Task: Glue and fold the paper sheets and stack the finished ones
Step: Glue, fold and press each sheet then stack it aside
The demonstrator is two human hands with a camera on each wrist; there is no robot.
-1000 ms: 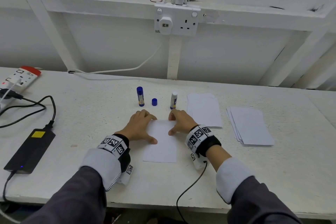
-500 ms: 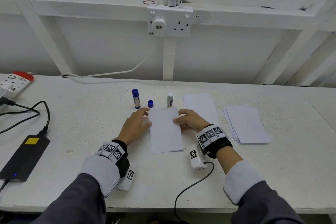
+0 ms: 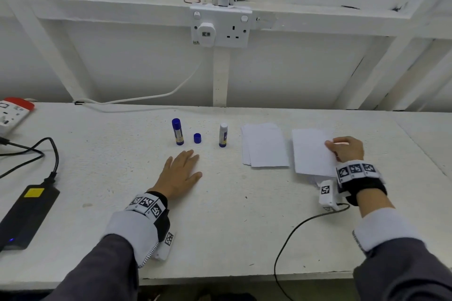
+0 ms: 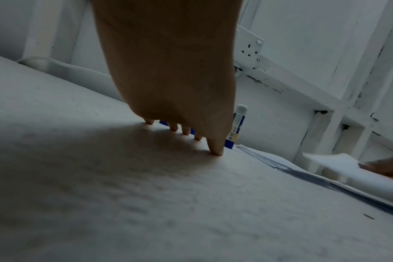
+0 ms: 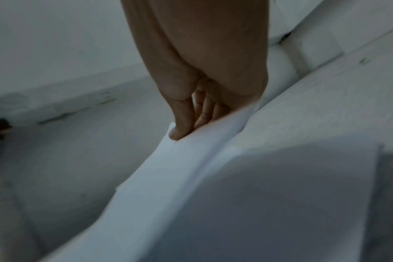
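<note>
My right hand (image 3: 346, 148) pinches a folded white sheet (image 3: 311, 154) by its right edge and holds it over the right-hand paper stack (image 3: 315, 179), whose lower edge peeks out beneath. The right wrist view shows thumb and fingers (image 5: 182, 124) gripping that sheet (image 5: 168, 177), slightly lifted. My left hand (image 3: 182, 171) lies flat on the bare table (image 3: 232, 227) with its fingers (image 4: 215, 147) straight, holding nothing. A second stack of white sheets (image 3: 265, 145) lies in the middle. An uncapped glue stick (image 3: 223, 135) stands left of it, its blue cap (image 3: 197, 138) beside it.
A capped blue glue stick (image 3: 177, 131) stands left of the cap. A black power adapter (image 3: 24, 215) and its cables (image 3: 49, 154) lie at the left, a power strip (image 3: 12, 112) at the far left. A wall socket (image 3: 220, 27) hangs behind. A thin cable (image 3: 293, 232) trails from my right wrist.
My right hand has carried the folded sheet from the table's middle rightward to over the right stack. My left hand has let go of it and now lies flat on the table.
</note>
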